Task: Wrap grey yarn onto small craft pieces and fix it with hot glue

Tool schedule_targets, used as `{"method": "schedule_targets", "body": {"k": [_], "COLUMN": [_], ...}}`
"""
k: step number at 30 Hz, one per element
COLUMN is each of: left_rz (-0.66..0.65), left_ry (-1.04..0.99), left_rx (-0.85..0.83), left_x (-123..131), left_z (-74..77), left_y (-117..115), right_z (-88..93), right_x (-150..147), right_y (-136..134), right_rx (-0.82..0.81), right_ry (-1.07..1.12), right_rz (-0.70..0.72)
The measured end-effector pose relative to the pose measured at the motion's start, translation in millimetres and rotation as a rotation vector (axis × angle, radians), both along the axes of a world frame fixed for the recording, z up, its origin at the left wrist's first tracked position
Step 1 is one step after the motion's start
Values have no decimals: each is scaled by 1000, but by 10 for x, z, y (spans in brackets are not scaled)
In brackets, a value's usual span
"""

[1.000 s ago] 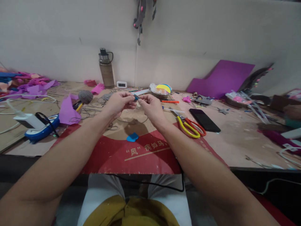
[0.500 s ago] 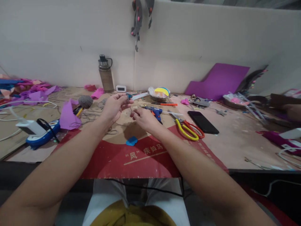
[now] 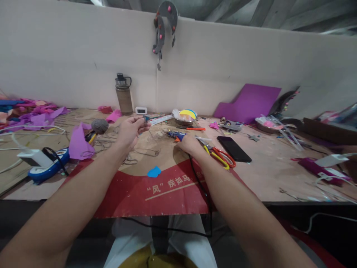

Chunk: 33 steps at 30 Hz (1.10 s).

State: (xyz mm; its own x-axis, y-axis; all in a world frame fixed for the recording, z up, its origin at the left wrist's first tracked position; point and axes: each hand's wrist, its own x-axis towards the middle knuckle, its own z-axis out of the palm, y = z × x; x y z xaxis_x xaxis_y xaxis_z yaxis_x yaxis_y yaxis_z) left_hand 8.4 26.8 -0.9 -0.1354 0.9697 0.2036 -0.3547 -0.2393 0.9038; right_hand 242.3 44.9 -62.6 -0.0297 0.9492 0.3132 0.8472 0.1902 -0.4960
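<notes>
My left hand [image 3: 131, 130] is raised over the table and pinches a small blue piece [image 3: 145, 118] between thumb and fingers. Thin grey wire [image 3: 141, 152] trails on the table below it. My right hand [image 3: 189, 143] rests on the table with its fingers closed round the blue glue gun [image 3: 175, 134], whose black cord [image 3: 199, 182] runs back along my forearm. A blue felt heart shape [image 3: 154, 172] lies on the red cardboard [image 3: 134, 193] between my arms.
Yellow and red scissors [image 3: 220, 156] and a black phone [image 3: 233, 149] lie right of my right hand. A bottle [image 3: 124, 95], small clock [image 3: 141, 110], grey yarn ball [image 3: 99, 125], purple felt scraps [image 3: 79, 141] and a blue power strip [image 3: 46, 165] fill the left and back.
My hands have parted. The right one left the small blue piece, dropped to the table and closed on the glue gun. The left one stays raised with the piece.
</notes>
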Motion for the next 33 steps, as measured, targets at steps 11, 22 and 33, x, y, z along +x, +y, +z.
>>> {"method": "schedule_targets", "body": {"k": [11, 22, 33], "left_rz": [-16, 66, 43], "left_ry": [-97, -119, -106], "left_rx": [-73, -216, -194], "left_x": [-105, -88, -60], "left_z": [-58, 32, 46], "left_y": [70, 22, -8], "right_z": [416, 493, 564], "right_x": [-189, -551, -576], "right_y": [-146, -505, -595], "right_rx": [66, 209, 298], "right_ry": [324, 465, 263], "right_rz": [-83, 354, 307]}}
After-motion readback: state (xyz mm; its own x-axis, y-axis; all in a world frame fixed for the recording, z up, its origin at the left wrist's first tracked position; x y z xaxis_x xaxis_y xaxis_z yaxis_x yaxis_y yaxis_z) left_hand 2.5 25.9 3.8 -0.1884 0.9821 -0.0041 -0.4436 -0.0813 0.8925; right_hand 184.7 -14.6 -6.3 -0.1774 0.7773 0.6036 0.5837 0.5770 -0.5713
